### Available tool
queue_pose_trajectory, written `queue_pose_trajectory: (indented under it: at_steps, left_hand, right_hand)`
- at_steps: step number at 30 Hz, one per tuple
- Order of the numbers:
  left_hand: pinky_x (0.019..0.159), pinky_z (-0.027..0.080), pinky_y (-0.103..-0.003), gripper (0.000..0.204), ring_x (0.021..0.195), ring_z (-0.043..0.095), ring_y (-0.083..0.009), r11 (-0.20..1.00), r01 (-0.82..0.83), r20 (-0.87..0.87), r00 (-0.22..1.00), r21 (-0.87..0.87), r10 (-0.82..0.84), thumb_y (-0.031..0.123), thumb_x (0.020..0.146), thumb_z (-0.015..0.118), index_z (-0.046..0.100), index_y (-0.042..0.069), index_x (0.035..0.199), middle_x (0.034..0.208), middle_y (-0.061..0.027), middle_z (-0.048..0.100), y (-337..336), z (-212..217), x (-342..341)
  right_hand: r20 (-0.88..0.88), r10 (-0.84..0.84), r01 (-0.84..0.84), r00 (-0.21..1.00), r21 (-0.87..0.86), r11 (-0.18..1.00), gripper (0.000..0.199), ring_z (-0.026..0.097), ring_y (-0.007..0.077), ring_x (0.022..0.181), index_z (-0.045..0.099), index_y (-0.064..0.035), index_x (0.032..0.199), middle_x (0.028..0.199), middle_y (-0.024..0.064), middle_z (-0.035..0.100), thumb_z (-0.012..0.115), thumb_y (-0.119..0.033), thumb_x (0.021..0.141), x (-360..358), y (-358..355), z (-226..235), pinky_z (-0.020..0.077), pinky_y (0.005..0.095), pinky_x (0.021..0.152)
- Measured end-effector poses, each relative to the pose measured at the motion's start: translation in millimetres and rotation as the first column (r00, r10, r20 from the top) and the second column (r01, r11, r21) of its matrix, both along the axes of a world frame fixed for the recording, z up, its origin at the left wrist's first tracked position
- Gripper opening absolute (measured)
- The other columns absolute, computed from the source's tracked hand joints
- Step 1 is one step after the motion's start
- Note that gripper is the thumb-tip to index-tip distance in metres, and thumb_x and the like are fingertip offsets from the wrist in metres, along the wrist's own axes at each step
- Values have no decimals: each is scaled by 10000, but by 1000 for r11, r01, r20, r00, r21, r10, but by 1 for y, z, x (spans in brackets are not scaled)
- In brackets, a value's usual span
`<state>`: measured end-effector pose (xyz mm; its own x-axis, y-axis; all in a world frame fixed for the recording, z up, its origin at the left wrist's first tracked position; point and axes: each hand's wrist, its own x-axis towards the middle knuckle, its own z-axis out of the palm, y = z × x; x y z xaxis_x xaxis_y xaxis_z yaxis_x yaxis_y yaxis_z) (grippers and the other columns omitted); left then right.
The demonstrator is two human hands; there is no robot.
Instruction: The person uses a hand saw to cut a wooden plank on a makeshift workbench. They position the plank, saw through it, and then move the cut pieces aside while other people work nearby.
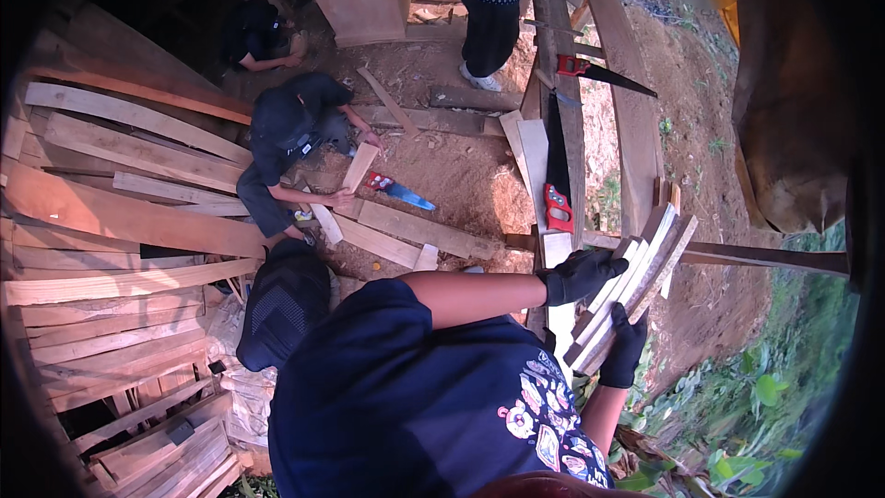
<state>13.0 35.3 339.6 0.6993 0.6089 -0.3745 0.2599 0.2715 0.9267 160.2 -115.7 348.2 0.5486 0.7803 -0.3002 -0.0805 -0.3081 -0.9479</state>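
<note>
We've got a bundle of short planks (627,290) gathered up off the ground, carried edge to edge between both gloved hands. Our left hand (579,275) presses down on top, fingers curled over the upper ends; our right hand (625,349) cups underneath, fingers wrapped round the lower edge. So the pick-up looks done; setting down isn't. Beyond our fingers lies a red-handled saw (557,175), untouched.
</note>
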Motion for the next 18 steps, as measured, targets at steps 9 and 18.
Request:
queue_pose_trajectory:
  at_steps: [9,18]
  left_hand:
    - [1048,503,-360,695,1189,671,-203,915,-373,195,896,-151,398,523,921,798,646,12,1367,1252,-109,733,-46,-42,18]
    - [1033,518,-379,712,1197,666,-221,813,-530,151,807,-242,571,416,865,864,633,-9,1387,1321,-134,704,-91,-38,-32]
  right_hand:
    - [403,324,-305,856,-114,946,851,651,256,1270,453,2,1572,1376,195,682,863,-239,867,-8,8,34,495,398,1076]
    - [438,537,-521,721,-167,837,894,667,313,1269,451,-27,1583,1401,212,670,882,-240,829,-26,-5,10,507,424,1068]
